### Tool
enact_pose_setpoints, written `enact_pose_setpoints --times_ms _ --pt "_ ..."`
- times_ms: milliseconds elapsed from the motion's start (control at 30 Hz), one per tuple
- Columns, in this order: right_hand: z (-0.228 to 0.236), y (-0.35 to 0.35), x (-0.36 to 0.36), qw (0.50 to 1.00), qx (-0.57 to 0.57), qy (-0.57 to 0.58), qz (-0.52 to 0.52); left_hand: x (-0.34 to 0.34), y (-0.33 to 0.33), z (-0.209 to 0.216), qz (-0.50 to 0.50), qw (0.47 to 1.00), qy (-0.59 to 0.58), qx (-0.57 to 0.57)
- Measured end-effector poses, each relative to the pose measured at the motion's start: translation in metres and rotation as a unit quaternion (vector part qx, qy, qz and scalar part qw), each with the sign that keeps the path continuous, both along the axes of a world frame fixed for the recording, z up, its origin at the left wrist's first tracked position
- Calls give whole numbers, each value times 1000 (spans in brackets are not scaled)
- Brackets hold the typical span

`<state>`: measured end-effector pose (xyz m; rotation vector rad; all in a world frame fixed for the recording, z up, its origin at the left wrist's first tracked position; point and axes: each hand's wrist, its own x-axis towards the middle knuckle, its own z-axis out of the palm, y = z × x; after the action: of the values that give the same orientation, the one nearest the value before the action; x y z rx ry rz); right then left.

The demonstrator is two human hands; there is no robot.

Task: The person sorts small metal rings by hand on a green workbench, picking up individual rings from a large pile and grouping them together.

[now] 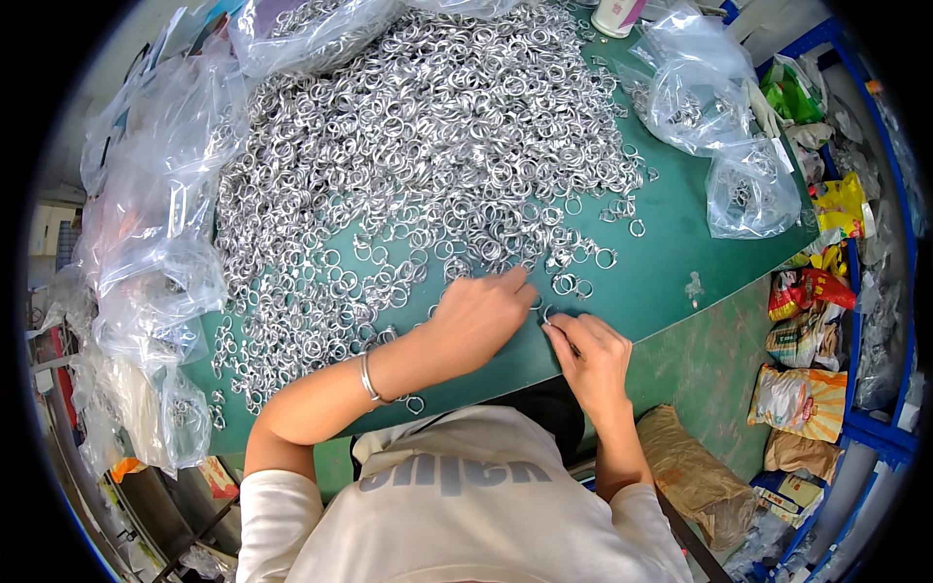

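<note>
A large heap of silver metal rings (428, 117) covers much of the green tabletop (671, 262), thinning out toward the near edge. My left hand (483, 309), with a bangle (367, 377) on its wrist, is closed at the heap's near side. Its fingertips are bent down beside the rings, and what they hold is hidden. Just to the right, close to the table's edge, my right hand (591, 358) pinches a small metal ring (546, 315) between thumb and forefinger. A few loose rings (571, 285) lie beyond the two hands.
Clear plastic bags (160, 214) crowd the table's left side. More bags of rings (750, 189) sit at the far right, near a white cup (616, 16). A blue shelf rack (880, 432) with colourful packets stands to the right. On the floor rests a brown sack (695, 476).
</note>
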<state>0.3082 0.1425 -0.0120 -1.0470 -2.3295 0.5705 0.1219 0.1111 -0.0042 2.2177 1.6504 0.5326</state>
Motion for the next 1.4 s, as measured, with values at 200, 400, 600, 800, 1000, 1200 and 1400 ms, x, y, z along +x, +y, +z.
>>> enact_pose_setpoints --times_ms 200,400,600,800,1000,1200,1400 --pt "1 4 21 837 -412 342 -115 7 -8 3 12 1000 -4 0" --pt "3 11 27 479 -682 551 -42 10 -4 3 43 998 -54 -13" --pt "16 1 10 537 -700 468 -54 17 -8 34 73 960 -262 -67" --pt "21 -4 -13 744 -555 369 -46 -14 -14 49 53 984 -162 -52" --pt "23 4 -21 797 -510 322 -34 -196 94 163 297 915 -42 270" --pt "25 2 -28 820 -484 303 -31 -261 134 201 443 817 18 368" --pt "15 15 10 828 -455 296 -141 -127 64 148 237 943 -188 139"
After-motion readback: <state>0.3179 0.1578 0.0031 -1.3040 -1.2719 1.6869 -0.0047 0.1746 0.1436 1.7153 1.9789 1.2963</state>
